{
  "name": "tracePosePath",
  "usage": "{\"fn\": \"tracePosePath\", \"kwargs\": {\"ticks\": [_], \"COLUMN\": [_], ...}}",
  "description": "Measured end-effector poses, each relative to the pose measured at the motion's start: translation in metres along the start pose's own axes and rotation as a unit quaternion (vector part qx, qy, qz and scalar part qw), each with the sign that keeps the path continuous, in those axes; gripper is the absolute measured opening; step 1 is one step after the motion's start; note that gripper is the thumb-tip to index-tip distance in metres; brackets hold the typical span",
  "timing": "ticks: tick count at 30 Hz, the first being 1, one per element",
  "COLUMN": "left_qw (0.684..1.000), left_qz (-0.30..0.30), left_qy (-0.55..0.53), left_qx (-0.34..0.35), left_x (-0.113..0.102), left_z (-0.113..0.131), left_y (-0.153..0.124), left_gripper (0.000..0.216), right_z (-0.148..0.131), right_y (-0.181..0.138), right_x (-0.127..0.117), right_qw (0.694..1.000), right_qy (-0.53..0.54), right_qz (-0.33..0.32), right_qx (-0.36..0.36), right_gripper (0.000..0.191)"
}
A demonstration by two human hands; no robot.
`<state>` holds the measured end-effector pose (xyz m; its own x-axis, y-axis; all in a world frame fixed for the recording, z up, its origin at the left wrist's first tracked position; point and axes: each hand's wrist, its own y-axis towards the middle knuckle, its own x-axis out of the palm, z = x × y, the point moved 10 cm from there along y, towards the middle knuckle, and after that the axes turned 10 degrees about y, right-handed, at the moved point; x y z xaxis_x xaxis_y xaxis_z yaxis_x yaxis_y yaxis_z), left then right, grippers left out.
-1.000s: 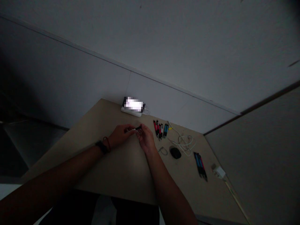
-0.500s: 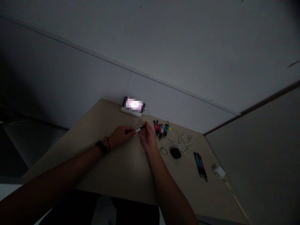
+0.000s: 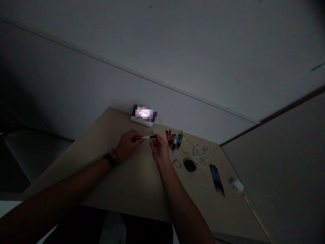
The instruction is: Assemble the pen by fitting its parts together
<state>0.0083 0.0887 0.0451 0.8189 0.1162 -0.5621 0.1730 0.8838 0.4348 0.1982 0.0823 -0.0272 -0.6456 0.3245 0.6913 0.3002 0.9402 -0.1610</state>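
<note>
A black-and-white pen [image 3: 147,137] is held nearly level above the table between my two hands. My left hand [image 3: 129,142] is closed on its left, dark end. My right hand [image 3: 159,148] pinches the black right end between thumb and fingers, with its other fingers curled loosely below. A narrow white length shows between the hands; whether the pen is in one piece I cannot tell. Just right of my right hand lie several red, white and black pens [image 3: 171,139], with blue and black pens [image 3: 179,141] beside them.
A lit phone [image 3: 144,113] leans on a white stand [image 3: 141,121] by the wall. Right of my right arm are a black mouse [image 3: 190,165], a tangled white cable [image 3: 200,156], more blue and red pens [image 3: 217,179] and a white plug [image 3: 237,185] at the table's [image 3: 137,183] right edge.
My left hand has shifted slightly left and up, and the pen has turned from slanted to nearly level. More of its length shows between the hands. My right hand stays about where it was.
</note>
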Motion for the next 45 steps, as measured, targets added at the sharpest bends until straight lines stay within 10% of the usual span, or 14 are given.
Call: {"fn": "tracePosePath", "kwargs": {"ticks": [13, 27, 45], "left_qw": [0.994, 0.996, 0.992], "left_qz": [-0.042, -0.042, -0.053], "left_qy": [-0.072, -0.065, -0.085], "left_qx": [-0.077, -0.052, -0.082], "left_x": [0.01, 0.013, 0.016], "left_z": [-0.007, -0.011, -0.015], "left_y": [0.0, 0.0, 0.001], "left_gripper": [0.033, 0.033, 0.036], "right_z": [-0.002, -0.002, 0.001], "right_y": [-0.007, -0.006, -0.005], "right_x": [0.023, 0.001, 0.009], "right_qw": [0.997, 0.999, 1.0], "right_qy": [0.017, -0.011, 0.012], "right_qz": [-0.077, 0.031, -0.007], "right_qx": [0.022, 0.007, 0.014], "right_gripper": [0.015, 0.022, 0.019]}}
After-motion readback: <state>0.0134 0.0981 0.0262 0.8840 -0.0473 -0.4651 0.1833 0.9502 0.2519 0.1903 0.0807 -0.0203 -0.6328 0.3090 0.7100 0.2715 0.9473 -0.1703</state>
